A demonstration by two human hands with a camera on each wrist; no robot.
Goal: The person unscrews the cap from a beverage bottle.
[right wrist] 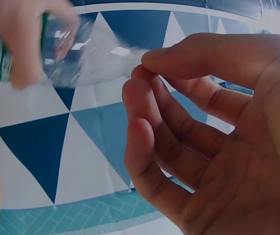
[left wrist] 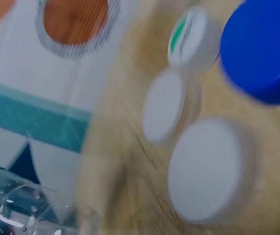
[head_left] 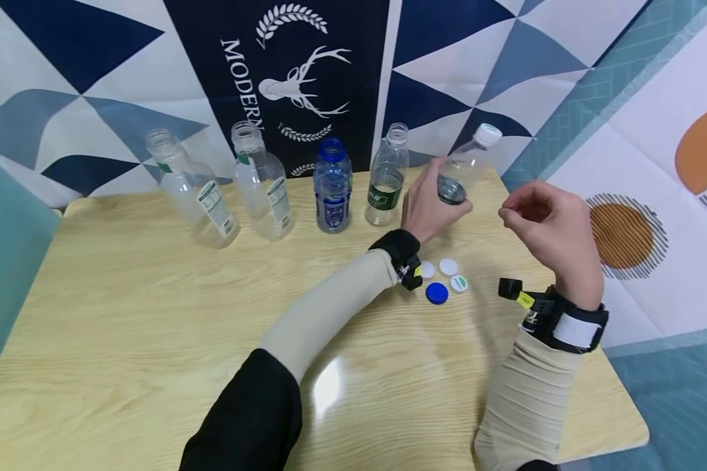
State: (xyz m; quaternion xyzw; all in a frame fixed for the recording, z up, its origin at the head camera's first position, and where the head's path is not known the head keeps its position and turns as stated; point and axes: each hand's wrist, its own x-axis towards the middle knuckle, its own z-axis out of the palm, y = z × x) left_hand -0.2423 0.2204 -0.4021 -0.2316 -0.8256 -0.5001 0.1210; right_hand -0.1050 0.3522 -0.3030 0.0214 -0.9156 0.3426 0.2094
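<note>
A clear plastic bottle (head_left: 467,163) with a dark label and a white cap (head_left: 488,135) is gripped round its body by my left hand (head_left: 433,203). It tilts with its cap end toward the right. To the right of the bottle my right hand (head_left: 550,226) is raised, thumb tip meeting the loosely curled fingertips, with nothing seen between them. In the right wrist view the bottle's neck (right wrist: 122,61) overlaps those fingertips from behind. Under my left wrist lie a blue cap (head_left: 436,293) and three white caps (head_left: 448,267), one with a green mark.
Standing uncapped to the left are a green-labelled bottle (head_left: 387,180), a blue-necked bottle (head_left: 332,190) and two clear bottles (head_left: 263,186) with white labels. A patterned cloth (head_left: 471,59) hangs behind the wooden table (head_left: 153,347), whose right edge runs beneath my right arm.
</note>
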